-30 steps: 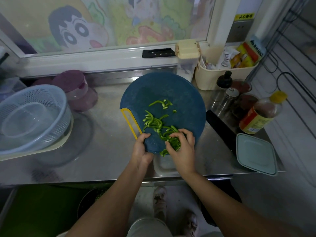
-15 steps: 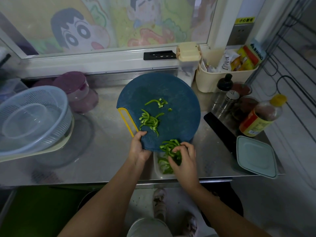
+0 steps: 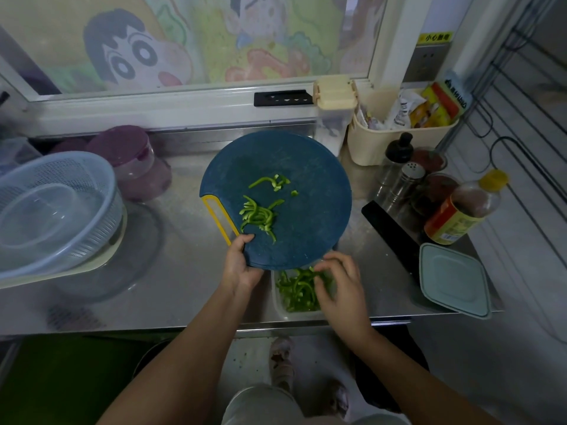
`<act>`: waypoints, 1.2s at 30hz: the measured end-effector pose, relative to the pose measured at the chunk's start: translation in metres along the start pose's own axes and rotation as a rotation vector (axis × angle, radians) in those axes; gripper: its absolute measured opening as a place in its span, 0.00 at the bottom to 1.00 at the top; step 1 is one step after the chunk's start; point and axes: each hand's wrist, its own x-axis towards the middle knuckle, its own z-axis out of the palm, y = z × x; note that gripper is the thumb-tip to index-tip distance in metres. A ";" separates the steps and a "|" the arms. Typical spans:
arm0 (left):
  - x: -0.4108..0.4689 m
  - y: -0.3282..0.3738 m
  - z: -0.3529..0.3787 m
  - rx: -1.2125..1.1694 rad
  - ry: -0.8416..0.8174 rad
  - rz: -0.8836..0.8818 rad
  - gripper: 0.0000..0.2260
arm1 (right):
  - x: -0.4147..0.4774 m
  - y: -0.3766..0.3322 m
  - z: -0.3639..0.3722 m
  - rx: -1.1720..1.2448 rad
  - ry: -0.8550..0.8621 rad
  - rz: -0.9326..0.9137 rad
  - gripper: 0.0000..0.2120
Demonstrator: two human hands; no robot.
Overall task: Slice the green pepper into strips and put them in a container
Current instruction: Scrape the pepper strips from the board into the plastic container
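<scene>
The steel counter [image 3: 171,280] runs the whole width in front of me, under a window with cartoon drawings on it. On it, in the middle, lies the round blue cutting board [image 3: 306,210] with its yellow handle loop on the left side. To my left stands a pale colander [image 3: 61,191] with a clear bowl inside it, and behind it some purple tubs [image 3: 132,157]. To my right are a cream caddy [image 3: 383,145] stuffed with packets, a sauce bottle [image 3: 460,216] with a yellow cap, and a pale green lid [image 3: 452,279] lying flat at the counter's edge. A long black thing, seemingly a knife [image 3: 391,237], lies between board and lid.

The clear container [image 3: 276,308] sits at the near edge of the counter, its far end tucked under the board's rim.

My left hand [image 3: 241,262] grips the board's near edge just beside the handle, thumb on top. My right hand [image 3: 340,283] hangs over the container with fingers bent, tips among the pepper. I cannot tell whether it pinches any.

A heap of strips in the container [image 3: 296,289] fills most of it. A smaller bunch of strips [image 3: 257,214] lies on the board, and a few loose bits [image 3: 270,181] lie beyond.
</scene>
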 end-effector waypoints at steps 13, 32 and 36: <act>-0.017 -0.010 0.032 0.114 -0.101 -0.088 0.12 | 0.165 -0.057 0.015 -0.143 -0.283 0.130 0.39; -0.020 0.000 0.017 0.140 -0.128 -0.060 0.12 | 0.094 -0.017 0.024 -0.319 -0.214 -0.390 0.04; -0.015 0.006 0.012 0.125 -0.095 -0.067 0.13 | 0.063 -0.002 0.025 -0.307 -0.223 -0.390 0.04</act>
